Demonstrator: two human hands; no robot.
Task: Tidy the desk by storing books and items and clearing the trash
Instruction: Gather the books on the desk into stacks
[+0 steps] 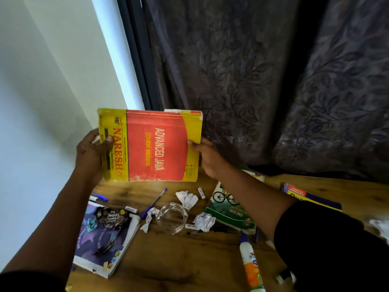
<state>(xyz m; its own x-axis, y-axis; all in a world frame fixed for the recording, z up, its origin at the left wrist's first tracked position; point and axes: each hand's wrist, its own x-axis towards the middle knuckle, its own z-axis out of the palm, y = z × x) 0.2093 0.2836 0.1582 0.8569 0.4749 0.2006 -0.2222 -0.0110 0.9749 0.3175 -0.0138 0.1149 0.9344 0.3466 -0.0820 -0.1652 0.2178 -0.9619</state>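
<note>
Head-worn wide-angle view, looking forward and down, close over desk (189, 260)

You are working over a grained wooden desk (189, 270) carrying a worn, scuffed paper-covered book (155, 146), crumpled paper balls (204, 221), a clear glass ashtray (172, 218), a glossy plastic glue bottle (251, 268) and a patterned cloth curtain (273, 81).

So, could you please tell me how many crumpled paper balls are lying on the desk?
3: one paper ball behind the glass ashtray, one at its left by the blue pen, one at its right beside the biking book. More may be hidden under the right arm.
</note>
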